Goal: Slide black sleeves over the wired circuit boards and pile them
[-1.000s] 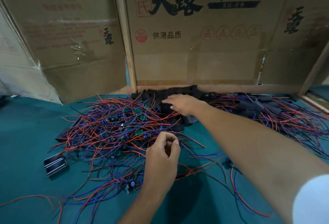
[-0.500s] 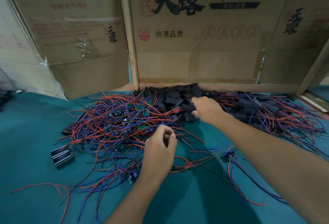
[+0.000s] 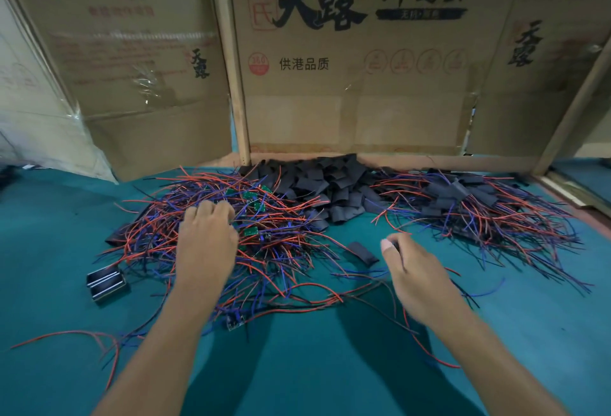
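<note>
On the tangle (image 3: 231, 237) | left hand (image 3: 206, 243) dug in, grip hidden | right hand (image 3: 413, 270) pinched something dark, unclear | better: free one board (image 3: 252, 231) before sleeving.

2 hands (image 3: 206, 243), 3 cardboard boxes (image 3: 357, 85), 1 loose sleeve (image 3: 362, 252), 1 clip (image 3: 106, 283).

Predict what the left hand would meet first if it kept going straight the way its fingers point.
Probably the tangle of red and blue wires with green circuit boards; the left hand already lies over it.
</note>
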